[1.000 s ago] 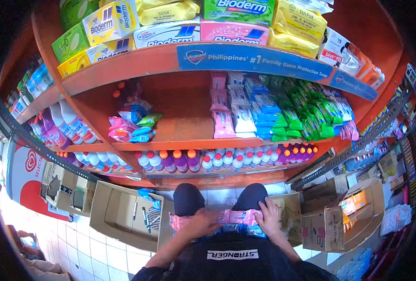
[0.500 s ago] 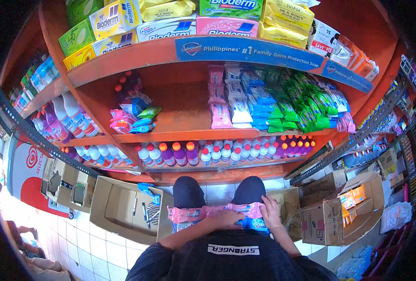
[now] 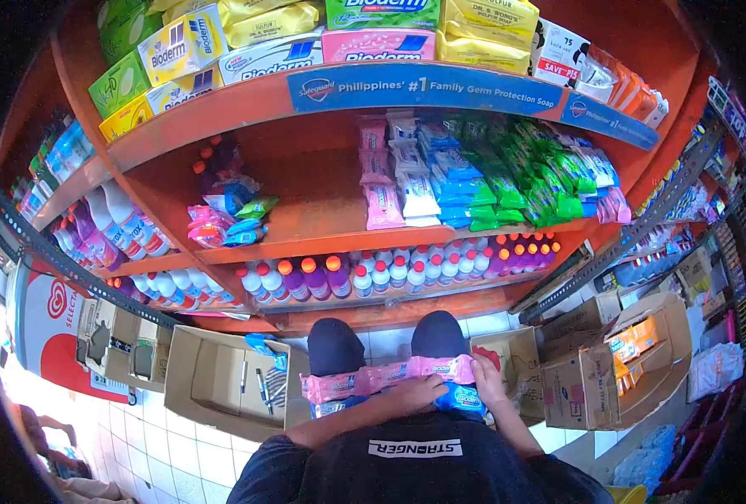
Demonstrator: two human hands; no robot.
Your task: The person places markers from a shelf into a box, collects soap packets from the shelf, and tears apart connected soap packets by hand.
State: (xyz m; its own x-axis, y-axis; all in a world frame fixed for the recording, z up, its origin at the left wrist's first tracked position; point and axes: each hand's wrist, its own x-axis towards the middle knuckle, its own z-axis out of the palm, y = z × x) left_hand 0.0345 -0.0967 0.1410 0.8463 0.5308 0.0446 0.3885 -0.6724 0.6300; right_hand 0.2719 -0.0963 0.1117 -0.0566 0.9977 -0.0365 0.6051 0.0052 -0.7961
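Note:
A row of three pink Bioderm soap packs point(image 3: 335, 385) lies end to end across my lap, just in front of my knees. Beneath its right part a blue Bioderm pack point(image 3: 461, 398) shows, and another wrapper peeks out at the left end. My left hand point(image 3: 419, 393) reaches over the row from the front, its fingers curled against the lower edge of the pink packs beside the blue one. At the row's right end, my right hand point(image 3: 488, 380) grips the last pink pack; its thumb side faces the pack and some fingers are hidden.
An open cardboard box point(image 3: 209, 370) with markers and a blue pack stands left. Right is a box point(image 3: 641, 395) holding orange packs. Ahead, an orange shelf point(image 3: 306, 248) carries soap packs point(image 3: 465, 181) and bottles point(image 3: 310, 277). Another person's arm point(image 3: 49, 441) shows at lower left.
My right hand has shifted slightly down and turned at the row's right end. The pink packs sit a little higher and straighter, and my left hand has slid a little to the right.

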